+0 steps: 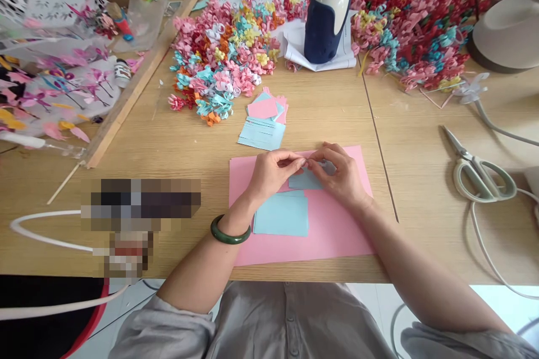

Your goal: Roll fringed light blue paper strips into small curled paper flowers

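My left hand [278, 173] and my right hand [337, 173] meet fingertip to fingertip over a pink sheet [337, 230]. Both are closed in a pinch; whatever is between the fingertips is too small and covered to name. Under my right hand lies a light blue paper piece [304, 180], partly hidden by the fingers. Nearer to me, a stack of light blue paper rectangles [281, 216] rests on the pink sheet, close to my left wrist, which wears a dark green bangle [231, 231]. Beyond my hands are fringed blue paper strips [261, 133] and small pink paper pieces [263, 107].
Piles of curled paper flowers [227, 61] and more red and pink ones [421, 22] lie at the back, around a navy bottle [326, 17]. Scissors [484, 174] rest at the right by a white cable. A wooden strip [138, 84] crosses the left side.
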`<action>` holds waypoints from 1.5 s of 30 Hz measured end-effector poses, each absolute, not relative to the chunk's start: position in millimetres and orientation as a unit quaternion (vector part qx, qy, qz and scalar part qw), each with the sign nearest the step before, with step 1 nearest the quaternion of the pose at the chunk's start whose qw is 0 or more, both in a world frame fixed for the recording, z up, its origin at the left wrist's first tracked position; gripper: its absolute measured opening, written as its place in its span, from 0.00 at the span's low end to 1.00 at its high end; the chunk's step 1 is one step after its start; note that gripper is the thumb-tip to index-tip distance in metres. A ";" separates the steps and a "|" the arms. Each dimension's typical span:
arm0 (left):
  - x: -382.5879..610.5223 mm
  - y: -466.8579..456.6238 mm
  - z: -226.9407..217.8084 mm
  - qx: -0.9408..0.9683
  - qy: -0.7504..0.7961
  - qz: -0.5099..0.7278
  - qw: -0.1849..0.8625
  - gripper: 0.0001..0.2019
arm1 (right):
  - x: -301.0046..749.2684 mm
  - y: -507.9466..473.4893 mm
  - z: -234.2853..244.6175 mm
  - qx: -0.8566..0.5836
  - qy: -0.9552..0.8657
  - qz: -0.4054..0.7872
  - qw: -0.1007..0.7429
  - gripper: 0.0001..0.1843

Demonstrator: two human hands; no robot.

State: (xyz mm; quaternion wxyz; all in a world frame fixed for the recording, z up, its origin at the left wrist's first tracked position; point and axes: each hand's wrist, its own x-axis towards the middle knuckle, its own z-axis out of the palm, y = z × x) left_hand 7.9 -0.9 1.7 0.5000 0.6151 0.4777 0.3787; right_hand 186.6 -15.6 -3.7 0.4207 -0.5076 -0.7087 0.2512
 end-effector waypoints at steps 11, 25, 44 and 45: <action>8.2 -1.1 1.3 0.588 0.466 0.389 0.535 0.12 | 186.9 -14.5 -3.9 -0.508 -0.711 0.240 0.422 0.07; 10.1 -2.9 6.1 0.557 0.447 0.417 0.563 0.16 | 187.2 -17.7 -0.2 -0.491 -0.718 0.242 0.429 0.08; 7.3 0.8 -0.2 0.582 0.438 0.390 0.563 0.12 | 186.8 -17.8 -3.1 -0.501 -0.714 0.240 0.426 0.06; 7.9 0.4 0.1 0.584 0.442 0.391 0.558 0.11 | 186.6 -18.0 -3.1 -0.502 -0.714 0.242 0.424 0.06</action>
